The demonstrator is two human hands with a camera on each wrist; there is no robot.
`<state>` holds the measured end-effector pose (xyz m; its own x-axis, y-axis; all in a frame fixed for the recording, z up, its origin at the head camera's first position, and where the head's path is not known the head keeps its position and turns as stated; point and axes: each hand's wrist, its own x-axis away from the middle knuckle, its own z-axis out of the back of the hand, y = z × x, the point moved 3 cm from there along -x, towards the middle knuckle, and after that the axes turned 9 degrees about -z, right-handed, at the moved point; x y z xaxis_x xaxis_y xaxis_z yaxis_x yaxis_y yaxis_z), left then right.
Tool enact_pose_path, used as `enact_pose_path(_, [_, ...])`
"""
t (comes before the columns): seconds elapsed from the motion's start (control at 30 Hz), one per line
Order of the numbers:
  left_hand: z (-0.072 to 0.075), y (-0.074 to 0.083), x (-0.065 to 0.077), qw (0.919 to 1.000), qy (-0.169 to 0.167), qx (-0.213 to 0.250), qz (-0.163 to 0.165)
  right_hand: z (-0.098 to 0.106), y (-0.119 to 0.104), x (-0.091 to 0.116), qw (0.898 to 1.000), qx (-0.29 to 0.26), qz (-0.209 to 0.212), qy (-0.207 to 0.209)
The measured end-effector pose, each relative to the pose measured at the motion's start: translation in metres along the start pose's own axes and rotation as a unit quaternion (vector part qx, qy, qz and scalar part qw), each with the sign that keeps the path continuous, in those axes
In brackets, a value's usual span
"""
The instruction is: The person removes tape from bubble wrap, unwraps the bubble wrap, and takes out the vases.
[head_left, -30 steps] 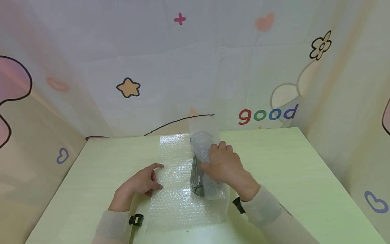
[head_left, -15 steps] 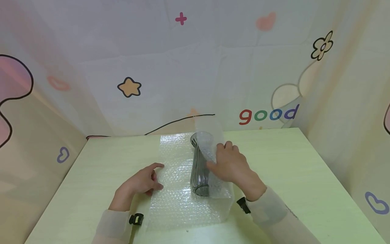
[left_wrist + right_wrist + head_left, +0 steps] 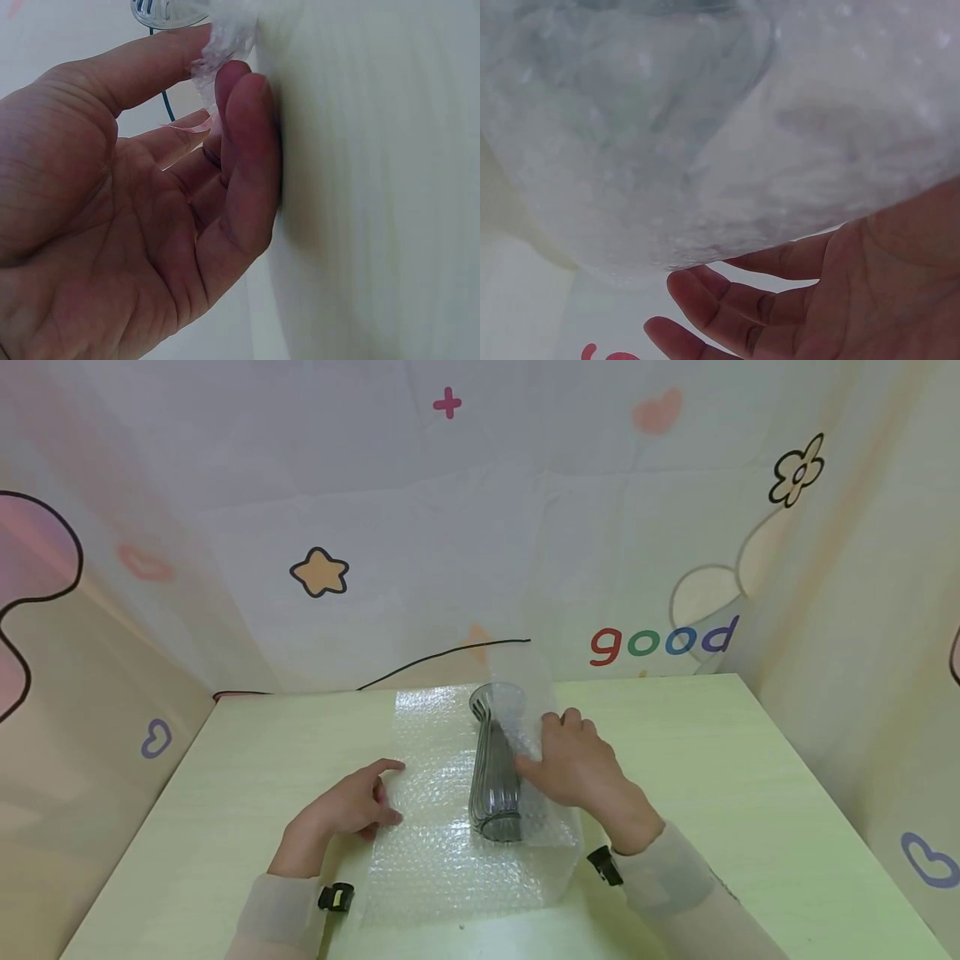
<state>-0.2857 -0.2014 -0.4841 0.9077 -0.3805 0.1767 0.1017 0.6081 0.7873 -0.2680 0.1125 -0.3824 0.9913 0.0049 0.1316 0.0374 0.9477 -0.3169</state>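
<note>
A ribbed grey glass vase lies on a sheet of bubble wrap in the head view, its flared mouth toward the back. Wrap still covers part of its right side. My right hand grips a raised flap of the wrap to the right of the vase, thumb on the near side. In the right wrist view, my fingers sit at the edge of the bubble wrap. My left hand rests at the sheet's left edge, index finger and thumb apart. In the left wrist view, the thumb touches crinkled bubble wrap.
The pale green table extends on both sides of the sheet. Behind it hangs a printed cloth backdrop, with cloth walls at left and right. Each wrist wears a black camera band.
My right hand has moved right, drawing the bubble wrap flap off the vase, so more of the glass shows. The left hand has stayed in place.
</note>
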Motion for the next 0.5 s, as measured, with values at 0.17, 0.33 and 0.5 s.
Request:
enact_pose_path(0.17, [0.0,-0.001,0.0,1.0,0.0,0.001,-0.003,0.001,0.003,0.0,1.0,-0.008,-0.004,-0.004])
enact_pose_path(0.33, [0.0,-0.001,-0.001,1.0,-0.002,0.001,-0.004,0.002,0.008,0.0,1.0,-0.016,-0.009,-0.006])
enact_pose_path(0.5, [0.0,-0.001,-0.001,1.0,0.0,-0.005,-0.001,0.002,0.013,-0.001,1.0,-0.024,-0.01,-0.004])
